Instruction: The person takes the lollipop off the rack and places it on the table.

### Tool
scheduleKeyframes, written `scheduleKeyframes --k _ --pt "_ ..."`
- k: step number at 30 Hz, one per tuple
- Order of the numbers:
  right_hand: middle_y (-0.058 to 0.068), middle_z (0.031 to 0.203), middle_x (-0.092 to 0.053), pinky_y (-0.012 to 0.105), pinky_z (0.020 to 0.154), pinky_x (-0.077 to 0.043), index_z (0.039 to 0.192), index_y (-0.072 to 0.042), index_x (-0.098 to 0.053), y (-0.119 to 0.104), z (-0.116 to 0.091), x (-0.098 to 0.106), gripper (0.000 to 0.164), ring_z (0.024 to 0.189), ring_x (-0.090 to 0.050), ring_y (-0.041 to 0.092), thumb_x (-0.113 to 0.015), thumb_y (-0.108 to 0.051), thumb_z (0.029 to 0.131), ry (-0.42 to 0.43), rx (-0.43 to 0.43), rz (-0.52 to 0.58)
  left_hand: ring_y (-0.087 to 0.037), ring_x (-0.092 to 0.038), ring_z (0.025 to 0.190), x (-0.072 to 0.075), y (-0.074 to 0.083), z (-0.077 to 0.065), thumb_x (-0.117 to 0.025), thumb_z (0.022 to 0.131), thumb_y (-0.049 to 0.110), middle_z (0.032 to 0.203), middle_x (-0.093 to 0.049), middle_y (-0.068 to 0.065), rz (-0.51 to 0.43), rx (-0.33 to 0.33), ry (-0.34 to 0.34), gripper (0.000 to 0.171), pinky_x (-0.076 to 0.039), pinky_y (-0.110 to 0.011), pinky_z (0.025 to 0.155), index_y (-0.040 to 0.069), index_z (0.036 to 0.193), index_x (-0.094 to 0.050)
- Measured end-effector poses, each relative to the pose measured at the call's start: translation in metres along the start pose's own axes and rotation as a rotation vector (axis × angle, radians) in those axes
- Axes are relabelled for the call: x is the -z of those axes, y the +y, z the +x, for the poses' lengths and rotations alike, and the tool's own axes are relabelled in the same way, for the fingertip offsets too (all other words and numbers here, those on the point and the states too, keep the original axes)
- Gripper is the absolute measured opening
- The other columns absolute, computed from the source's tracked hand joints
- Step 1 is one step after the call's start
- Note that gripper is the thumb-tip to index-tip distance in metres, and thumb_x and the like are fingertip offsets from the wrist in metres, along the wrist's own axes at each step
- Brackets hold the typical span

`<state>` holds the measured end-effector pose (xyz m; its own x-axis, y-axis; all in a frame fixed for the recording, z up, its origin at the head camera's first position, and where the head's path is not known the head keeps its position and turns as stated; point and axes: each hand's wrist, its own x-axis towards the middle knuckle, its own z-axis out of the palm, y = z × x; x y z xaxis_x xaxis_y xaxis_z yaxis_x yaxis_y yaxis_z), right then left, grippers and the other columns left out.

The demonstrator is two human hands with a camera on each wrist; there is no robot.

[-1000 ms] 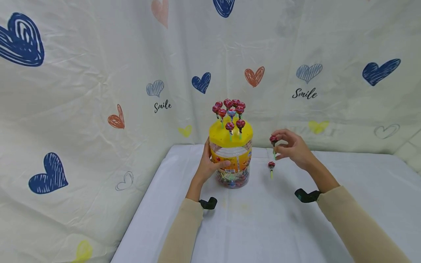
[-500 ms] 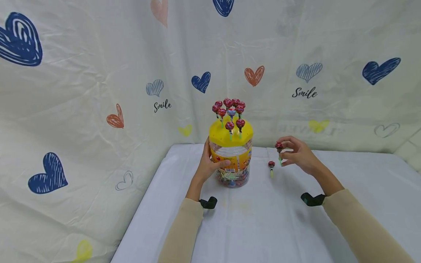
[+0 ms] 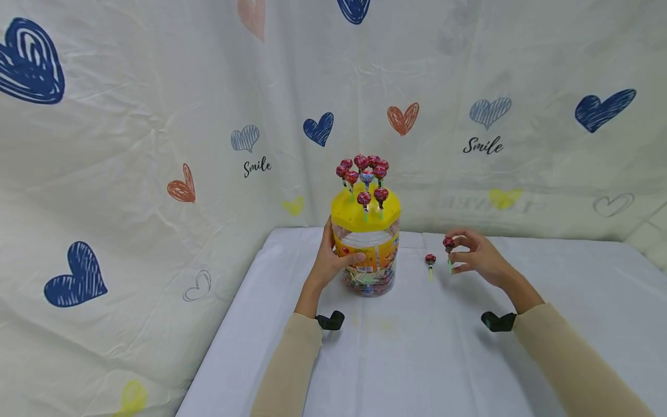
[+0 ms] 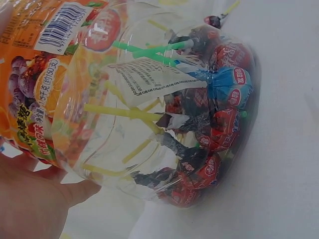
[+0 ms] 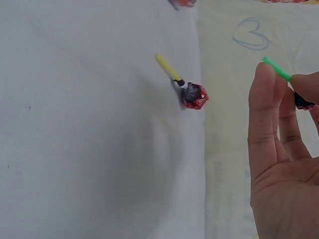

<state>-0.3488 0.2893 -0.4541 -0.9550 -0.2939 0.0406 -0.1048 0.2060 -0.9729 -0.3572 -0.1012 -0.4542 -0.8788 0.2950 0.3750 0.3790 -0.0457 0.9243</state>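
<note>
A clear plastic jar (image 3: 388, 255) with a yellow lid (image 3: 346, 214) stands on the table, wrapped lollipops (image 4: 227, 124) lying in its bottom. Several more lollipops (image 3: 381, 196) stick upright out of the lid. My left hand (image 3: 328, 263) holds the jar round its left side, thumb across the orange label (image 4: 30, 84). To the right of the jar, my right hand (image 3: 482, 260) pinches a red-wrapped lollipop (image 3: 449, 243) by its green stick (image 5: 278, 68), held upright above the table. A single lollipop (image 5: 194, 95) with a yellow stick lies on the cloth between jar and right hand.
White cloth covers the table (image 3: 417, 359). Behind it and at the left hangs a pale curtain (image 3: 354, 81) printed with hearts and the word Smile. A dark camera mount (image 3: 497, 321) sits on my right wrist, another (image 3: 330, 320) on the left.
My right hand has moved right and lower with the green-stick lollipop, away from the jar. The left hand and the jar have stayed in place.
</note>
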Motion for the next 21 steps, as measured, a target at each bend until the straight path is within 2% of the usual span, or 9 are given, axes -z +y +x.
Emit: scheduleKeyframes --k 7,15,21 --pt "0.007 0.116 -0.056 0.045 0.077 -0.065 0.135 -0.011 -0.047 0.021 0.001 0.004 0.045 0.091 -0.065 0.018 -0.068 -0.003 0.096 -0.002 -0.031 0.023 -0.029 -0.043 0.143 0.000 0.000 0.000 -0.082 0.088 0.024 0.152 -0.044 0.008 -0.003 0.004 0.007 0.100 -0.042 -0.056 0.117 0.054 0.156 -0.015" --pt "0.017 0.123 -0.054 0.043 0.079 -0.065 0.134 -0.016 -0.049 0.031 0.003 0.003 0.042 0.101 -0.062 0.018 -0.066 -0.005 0.098 0.002 -0.103 -0.005 -0.032 -0.041 0.144 0.000 -0.003 0.001 -0.082 0.088 0.024 0.153 -0.043 0.009 -0.008 0.005 0.007 0.100 -0.041 -0.058 0.117 0.055 0.156 -0.015" --pt "0.022 0.129 -0.050 0.044 0.079 -0.065 0.133 -0.018 -0.050 0.036 0.006 0.001 0.039 0.099 -0.062 0.018 -0.065 -0.006 0.098 0.000 -0.132 -0.018 -0.031 -0.041 0.144 0.001 -0.004 0.001 -0.083 0.087 0.027 0.154 -0.042 0.009 -0.013 0.012 0.009 0.100 -0.041 -0.059 0.117 0.055 0.156 -0.015"
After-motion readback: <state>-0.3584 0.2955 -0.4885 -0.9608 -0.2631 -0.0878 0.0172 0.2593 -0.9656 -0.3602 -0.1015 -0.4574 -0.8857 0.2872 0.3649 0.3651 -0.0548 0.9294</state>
